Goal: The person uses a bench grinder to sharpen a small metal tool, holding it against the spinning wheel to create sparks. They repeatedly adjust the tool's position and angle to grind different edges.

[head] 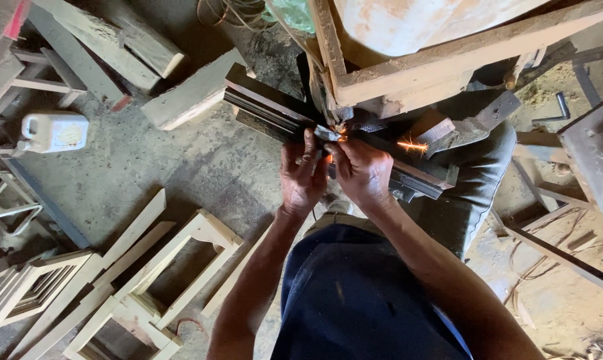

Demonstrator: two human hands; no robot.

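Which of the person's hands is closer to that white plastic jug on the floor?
Left. The left hand is on the dark bar, on the side toward the white jug; the right hand sits beside it, farther from the jug.

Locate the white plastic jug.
In the head view, the white plastic jug lies on the floor at far left, beside a wooden frame, well left of both hands.

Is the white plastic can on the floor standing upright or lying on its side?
Lying on its side. The white plastic can rests flat on the floor, its cap pointing left.
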